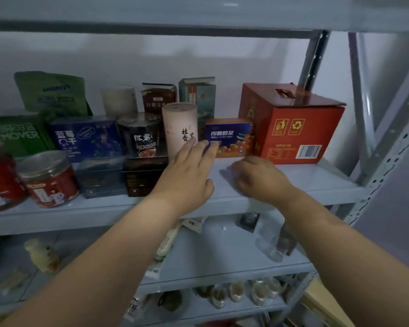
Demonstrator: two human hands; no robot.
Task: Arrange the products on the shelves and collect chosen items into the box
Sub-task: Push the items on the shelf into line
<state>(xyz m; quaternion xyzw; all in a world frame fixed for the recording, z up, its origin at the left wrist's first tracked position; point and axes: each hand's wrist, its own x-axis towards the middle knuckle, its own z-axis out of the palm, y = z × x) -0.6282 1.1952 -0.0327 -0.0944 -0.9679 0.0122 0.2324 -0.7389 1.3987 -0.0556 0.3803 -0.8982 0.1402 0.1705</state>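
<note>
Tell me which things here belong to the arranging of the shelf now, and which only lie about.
In the job: left hand, right hand, purple box, pink tube, red carton.

Lying about: clear jars and pale bottle, both on the lower shelf.

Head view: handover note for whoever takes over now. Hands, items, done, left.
Left hand: fingers straight, fingertips at the small purple-and-orange carton, holding nothing.
Right hand: loosely curled, empty, low over the grey metal shelf.
The carton stands between the pale pink cylindrical tube and the big red cardboard box.
Done: nothing in hand yet.
Left: probably grip the carton and collect it; collecting box not in view.
</note>
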